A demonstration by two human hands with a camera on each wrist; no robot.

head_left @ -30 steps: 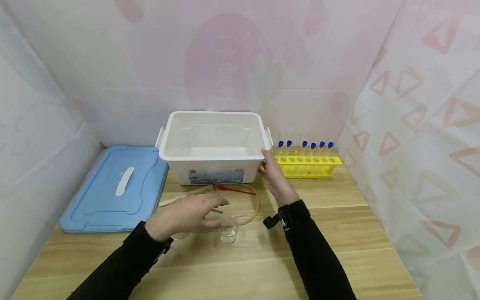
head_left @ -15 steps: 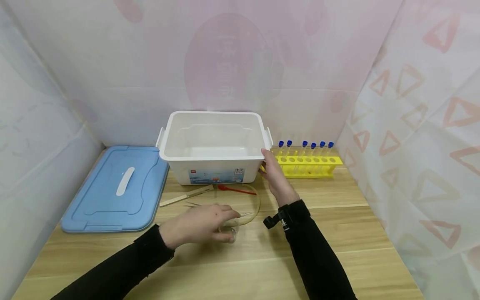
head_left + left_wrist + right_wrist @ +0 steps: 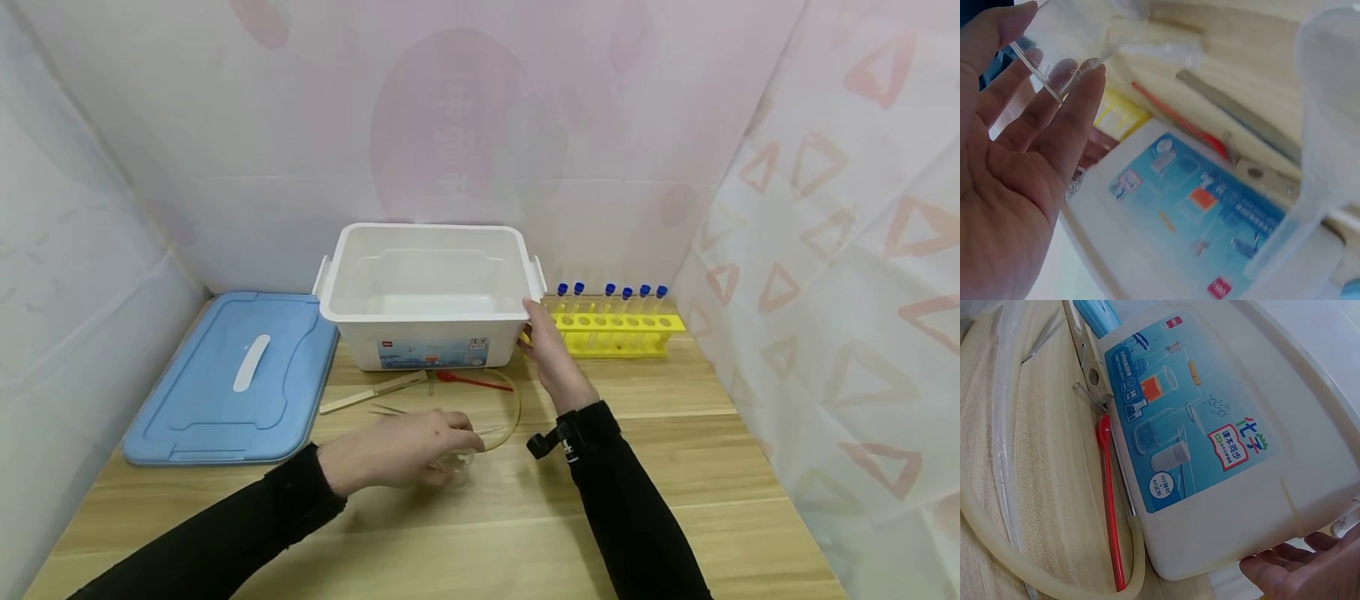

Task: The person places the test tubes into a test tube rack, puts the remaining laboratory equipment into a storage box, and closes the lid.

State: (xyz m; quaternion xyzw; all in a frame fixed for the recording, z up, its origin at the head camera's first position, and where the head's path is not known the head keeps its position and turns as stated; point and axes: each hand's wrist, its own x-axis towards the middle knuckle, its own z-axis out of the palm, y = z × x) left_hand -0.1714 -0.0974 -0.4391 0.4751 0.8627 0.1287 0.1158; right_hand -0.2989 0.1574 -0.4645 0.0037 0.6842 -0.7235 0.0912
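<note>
My left hand [image 3: 401, 450] grips a small clear glass beaker [image 3: 456, 461] low over the table's middle. In the left wrist view, thumb and fingers close around the rim of the beaker [image 3: 1079, 31], which is partly cut off by the frame. My right hand [image 3: 555, 362] holds the right front corner of the white plastic storage box [image 3: 358, 343], its thumb side at the rim. From the right wrist, the fingers [image 3: 1272, 569] show against the side of the box. A translucent funnel [image 3: 1335, 112] stands close by in the left wrist view.
Before the box lie a red spoon [image 3: 476, 381], a wooden test tube clamp [image 3: 375, 392], tweezers [image 3: 386, 409] and rubber tubing [image 3: 517, 408]. The blue lid [image 3: 217, 392] lies left. A yellow rack [image 3: 618, 346] with blue-capped tubes stands right, near the wall.
My left hand has moved right from beside the beaker and its fingers have closed around it. My right hand has stayed at the box corner.
</note>
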